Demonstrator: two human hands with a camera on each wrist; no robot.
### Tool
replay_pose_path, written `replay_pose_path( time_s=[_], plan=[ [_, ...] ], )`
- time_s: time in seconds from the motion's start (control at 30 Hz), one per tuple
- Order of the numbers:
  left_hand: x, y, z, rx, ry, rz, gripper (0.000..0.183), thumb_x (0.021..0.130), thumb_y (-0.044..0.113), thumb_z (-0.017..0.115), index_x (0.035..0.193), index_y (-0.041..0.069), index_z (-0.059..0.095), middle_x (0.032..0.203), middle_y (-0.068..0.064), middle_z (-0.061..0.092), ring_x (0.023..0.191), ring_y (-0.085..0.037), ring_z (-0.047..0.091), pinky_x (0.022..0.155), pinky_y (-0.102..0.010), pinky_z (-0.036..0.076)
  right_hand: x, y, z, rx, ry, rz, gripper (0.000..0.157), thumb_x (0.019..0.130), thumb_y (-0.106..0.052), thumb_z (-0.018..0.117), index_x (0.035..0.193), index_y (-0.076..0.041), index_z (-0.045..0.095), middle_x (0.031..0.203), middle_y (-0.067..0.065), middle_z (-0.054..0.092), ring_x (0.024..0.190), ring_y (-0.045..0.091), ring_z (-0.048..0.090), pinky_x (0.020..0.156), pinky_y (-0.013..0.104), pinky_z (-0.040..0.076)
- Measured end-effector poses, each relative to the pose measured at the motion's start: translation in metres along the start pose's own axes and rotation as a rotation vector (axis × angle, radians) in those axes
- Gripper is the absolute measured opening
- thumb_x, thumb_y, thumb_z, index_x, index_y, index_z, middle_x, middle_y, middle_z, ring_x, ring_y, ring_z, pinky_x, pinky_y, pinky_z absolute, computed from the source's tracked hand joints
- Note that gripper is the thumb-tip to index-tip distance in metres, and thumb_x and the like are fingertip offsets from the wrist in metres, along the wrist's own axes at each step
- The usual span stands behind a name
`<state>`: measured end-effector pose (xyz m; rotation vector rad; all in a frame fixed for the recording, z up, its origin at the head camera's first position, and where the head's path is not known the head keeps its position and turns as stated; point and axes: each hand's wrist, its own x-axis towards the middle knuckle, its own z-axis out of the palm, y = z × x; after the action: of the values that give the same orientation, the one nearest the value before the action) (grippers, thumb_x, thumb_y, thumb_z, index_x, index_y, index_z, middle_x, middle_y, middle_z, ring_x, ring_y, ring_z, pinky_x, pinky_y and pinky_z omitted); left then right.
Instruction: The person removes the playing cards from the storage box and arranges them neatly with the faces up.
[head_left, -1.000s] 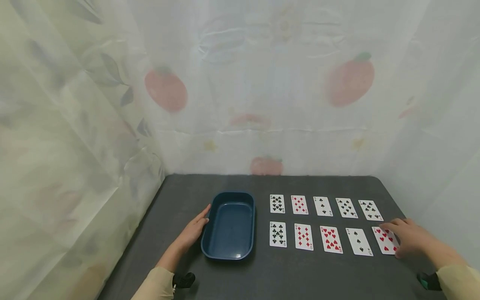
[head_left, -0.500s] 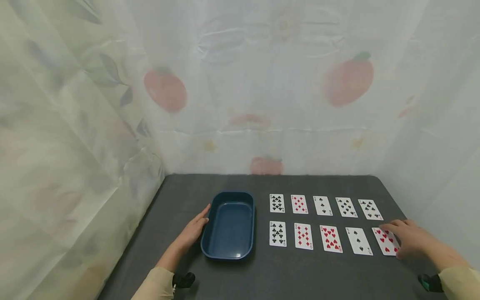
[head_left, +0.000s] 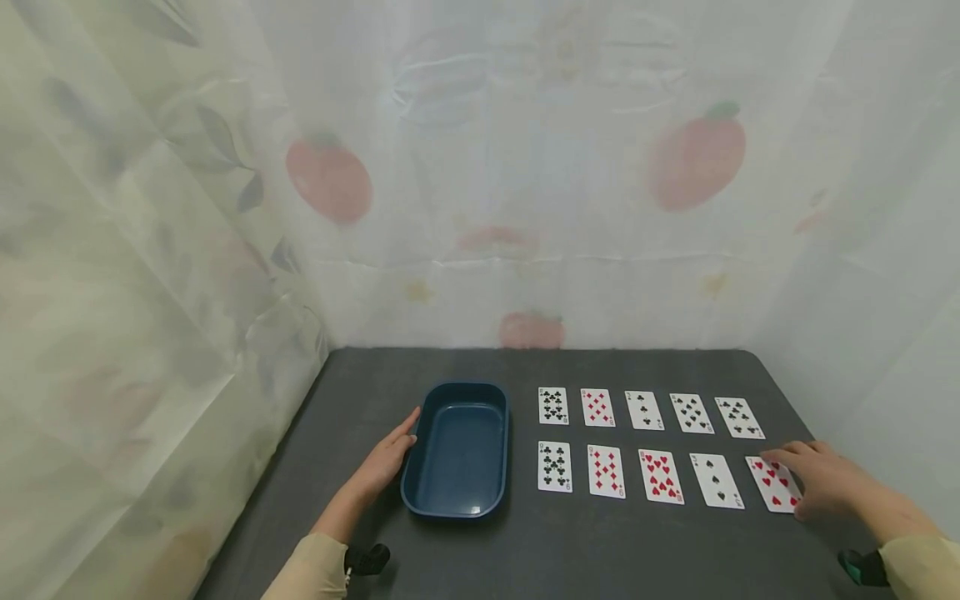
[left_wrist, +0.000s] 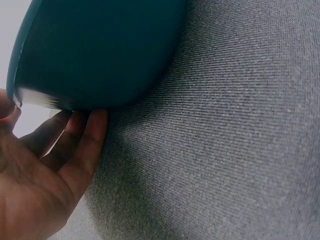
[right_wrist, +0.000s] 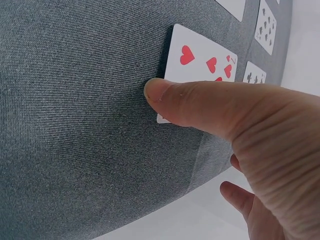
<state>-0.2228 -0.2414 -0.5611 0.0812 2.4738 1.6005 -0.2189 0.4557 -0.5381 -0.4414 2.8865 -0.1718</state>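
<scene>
My left hand (head_left: 381, 467) rests its fingers against the outer left side of a dark blue rectangular dish (head_left: 457, 454). In the left wrist view, its fingertips meet the dish wall (left_wrist: 100, 55) low down, with the thumb up near the rim. At the right end of the near row lies a hearts playing card (head_left: 772, 483), face up. My right hand (head_left: 832, 483) spans this card, index finger at its far edge and thumb at its near edge. The right wrist view shows the thumb across the hearts card (right_wrist: 200, 62), hiding part of it.
Several other face-up playing cards lie in two rows, among them a spades card (head_left: 717, 481) and a clubs card (head_left: 553, 406). They sit on a dark grey table (head_left: 570, 550). A pale fruit-print curtain (head_left: 615, 275) hangs behind and to the left.
The hearts card has slid slightly right and toward the near edge along with my right hand, widening the gap to the spades card. My left hand stays at the dish.
</scene>
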Motion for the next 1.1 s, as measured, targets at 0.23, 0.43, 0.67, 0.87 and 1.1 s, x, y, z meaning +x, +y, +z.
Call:
replay_pose_path(
  time_s=[0.23, 0.43, 0.67, 0.87, 1.1],
  plan=[
    [0.001, -0.001, -0.001, -0.008, -0.008, 0.004, 0.056, 0.112, 0.026, 0.035, 0.166, 0.024, 0.017, 0.171, -0.003, 0.01, 0.156, -0.032, 0.004, 0.12, -0.061, 0.007, 0.002, 0.002, 0.001, 0.023, -0.015, 0.029, 0.081, 0.059, -0.025, 0.095, 0.131, -0.004, 0.064, 0.122, 0.028, 0.057, 0.11, 0.055, 0.047, 0.083, 0.073, 0.044],
    [0.001, 0.0, -0.003, 0.003, -0.009, 0.001, 0.056, 0.112, 0.027, 0.035, 0.165, 0.025, 0.019, 0.171, -0.002, 0.012, 0.155, -0.031, 0.006, 0.12, -0.061, 0.008, 0.003, 0.0, 0.002, 0.025, 0.04, 0.016, 0.084, 0.062, -0.03, 0.094, 0.135, -0.002, 0.062, 0.124, 0.028, 0.057, 0.111, 0.055, 0.048, 0.084, 0.072, 0.045],
    [0.0, 0.002, -0.009, -0.002, -0.025, -0.048, 0.057, 0.11, 0.026, 0.041, 0.165, 0.028, 0.023, 0.17, -0.008, 0.014, 0.153, -0.041, 0.016, 0.116, -0.067, 0.016, 0.007, -0.021, -0.001, -0.029, 0.189, -0.079, 0.077, 0.067, -0.024, 0.092, 0.133, 0.0, 0.063, 0.123, 0.027, 0.059, 0.112, 0.055, 0.05, 0.086, 0.07, 0.045],
    [-0.003, 0.005, -0.015, -0.085, -0.065, -0.104, 0.057, 0.11, 0.026, 0.044, 0.164, 0.033, 0.025, 0.169, -0.014, 0.016, 0.149, -0.044, 0.026, 0.109, -0.071, 0.029, 0.016, -0.049, -0.002, -0.038, 0.244, -0.079, 0.076, 0.075, -0.032, 0.088, 0.138, -0.001, 0.06, 0.131, 0.028, 0.057, 0.12, 0.056, 0.046, 0.091, 0.072, 0.042],
    [-0.004, 0.008, -0.02, -0.042, -0.071, -0.099, 0.057, 0.11, 0.026, 0.043, 0.164, 0.028, 0.025, 0.162, -0.023, 0.031, 0.136, -0.043, 0.047, 0.101, -0.062, 0.045, 0.025, -0.07, 0.004, -0.087, 0.308, -0.11, 0.078, 0.076, -0.036, 0.088, 0.14, -0.003, 0.059, 0.134, 0.026, 0.056, 0.124, 0.054, 0.046, 0.095, 0.072, 0.039]
  ],
)
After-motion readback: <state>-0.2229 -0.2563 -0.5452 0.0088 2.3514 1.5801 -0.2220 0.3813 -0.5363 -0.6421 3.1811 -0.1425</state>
